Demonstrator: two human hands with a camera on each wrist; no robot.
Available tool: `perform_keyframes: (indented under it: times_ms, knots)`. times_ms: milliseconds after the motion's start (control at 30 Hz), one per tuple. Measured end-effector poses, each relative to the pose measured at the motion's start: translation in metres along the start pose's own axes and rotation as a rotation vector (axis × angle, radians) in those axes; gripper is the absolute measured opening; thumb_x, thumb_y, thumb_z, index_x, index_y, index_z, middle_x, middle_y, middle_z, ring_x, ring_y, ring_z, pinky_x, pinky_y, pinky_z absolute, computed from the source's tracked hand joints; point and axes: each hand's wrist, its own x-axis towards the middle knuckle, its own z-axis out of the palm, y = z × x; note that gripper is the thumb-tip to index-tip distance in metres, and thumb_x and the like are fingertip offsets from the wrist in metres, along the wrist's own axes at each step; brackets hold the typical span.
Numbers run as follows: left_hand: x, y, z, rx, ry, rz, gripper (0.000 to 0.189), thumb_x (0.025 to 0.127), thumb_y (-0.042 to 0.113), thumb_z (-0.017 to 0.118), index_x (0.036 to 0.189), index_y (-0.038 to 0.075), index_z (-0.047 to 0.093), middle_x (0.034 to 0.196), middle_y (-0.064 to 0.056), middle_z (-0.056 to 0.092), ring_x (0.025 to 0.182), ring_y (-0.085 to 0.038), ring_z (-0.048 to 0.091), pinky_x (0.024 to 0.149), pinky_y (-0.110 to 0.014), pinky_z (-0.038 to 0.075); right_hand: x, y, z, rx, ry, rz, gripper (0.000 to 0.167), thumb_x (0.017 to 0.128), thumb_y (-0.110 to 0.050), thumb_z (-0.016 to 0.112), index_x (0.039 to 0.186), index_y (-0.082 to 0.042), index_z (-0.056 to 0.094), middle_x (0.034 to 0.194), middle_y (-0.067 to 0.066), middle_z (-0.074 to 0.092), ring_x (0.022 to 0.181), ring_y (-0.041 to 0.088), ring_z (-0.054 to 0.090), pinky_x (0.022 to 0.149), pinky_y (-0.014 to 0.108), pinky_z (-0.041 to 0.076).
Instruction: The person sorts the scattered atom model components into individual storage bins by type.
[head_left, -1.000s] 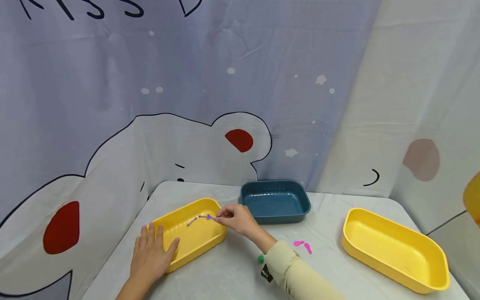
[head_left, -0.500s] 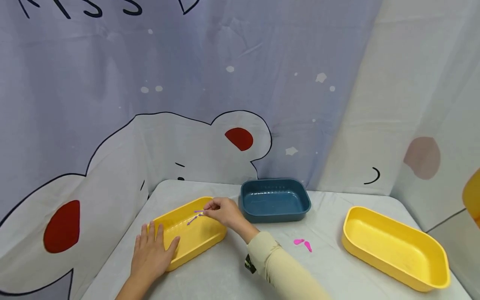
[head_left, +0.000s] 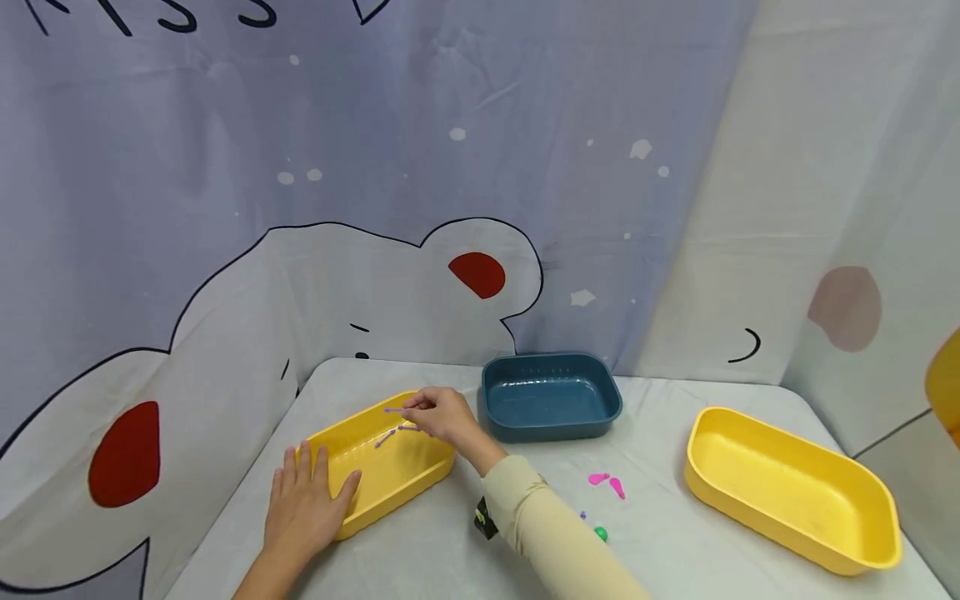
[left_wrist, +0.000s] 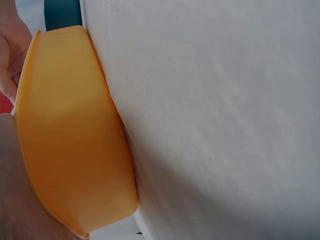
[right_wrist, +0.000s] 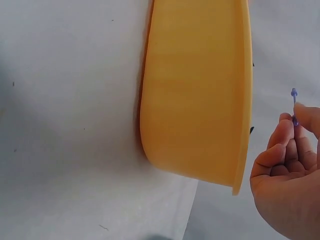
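Observation:
My left hand (head_left: 306, 505) rests with straight, spread fingers on the near left end of a yellow tray (head_left: 397, 499). Over the tray's far side, my right hand (head_left: 444, 414) pinches a thin purple stick (head_left: 393, 409) between thumb and fingertips. In the right wrist view that purple stick (right_wrist: 294, 99) has a small knob at its upper end. Two more purple pieces lie in the tray below the hand: a left purple stick (head_left: 385, 438) and a second purple stick (head_left: 408, 428), partly covered by the hand. In the left wrist view the tray's outer wall (left_wrist: 75, 130) hides its inside.
A dark teal tray (head_left: 551, 432) stands behind and right of my right hand. Another yellow tray (head_left: 795, 492) is at the far right. Between them lie pink pieces (head_left: 617, 487), a green ball (head_left: 601, 533) and a tiny purple piece (head_left: 582, 515). A printed curtain (head_left: 390, 125) hangs behind.
My right hand has moved left and farther over the tray, raising the pinched purple stick. The sleeve shifted left, uncovering a green ball and a tiny purple piece. My left hand stayed put.

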Motion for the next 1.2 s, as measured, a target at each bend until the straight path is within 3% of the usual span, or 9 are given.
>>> perform_keyframes:
  times_ms: [267,433,900,1200]
  knots:
    - [0.000,0.000,0.000,-0.003,0.007,0.005,0.094,0.101,0.067,0.035,0.152,-0.012,0.030,0.161,-0.038,0.012,0.149,-0.055,0.004,0.119,-0.068,0.006,0.000,0.008,-0.007,0.018,0.033,-0.005,0.022,0.095,-0.036,0.071,0.104,-0.017,0.078,0.092,-0.007,0.071,0.079,0.010,0.063,0.074,0.023,0.056]
    - [0.000,-0.001,0.001,-0.004,0.015,0.009,0.095,0.101,0.067,0.034,0.152,-0.012,0.030,0.161,-0.037,0.012,0.150,-0.055,0.003,0.119,-0.068,0.006,-0.002,0.012,-0.018,0.021,0.025,-0.003,0.023,0.097,-0.036,0.070,0.105,-0.016,0.078,0.095,-0.005,0.071,0.081,0.012,0.063,0.075,0.025,0.057]
    - [0.000,0.001,0.001,-0.003,0.014,0.005,0.094,0.101,0.067,0.037,0.152,-0.012,0.031,0.161,-0.038,0.014,0.149,-0.055,0.005,0.119,-0.068,0.006,-0.020,0.027,-0.063,-0.128,-0.162,-0.054,0.023,0.096,-0.036,0.070,0.112,-0.020,0.076,0.101,-0.007,0.069,0.092,0.017,0.060,0.079,0.030,0.054]
    - [0.000,0.000,0.002,-0.008,-0.003,-0.001,0.095,0.101,0.068,0.035,0.152,-0.012,0.029,0.161,-0.038,0.011,0.150,-0.055,0.004,0.119,-0.068,0.005,-0.038,0.035,-0.090,-0.190,-0.204,-0.092,0.022,0.096,-0.033,0.071,0.114,-0.021,0.075,0.100,-0.008,0.068,0.092,0.016,0.059,0.079,0.029,0.054]
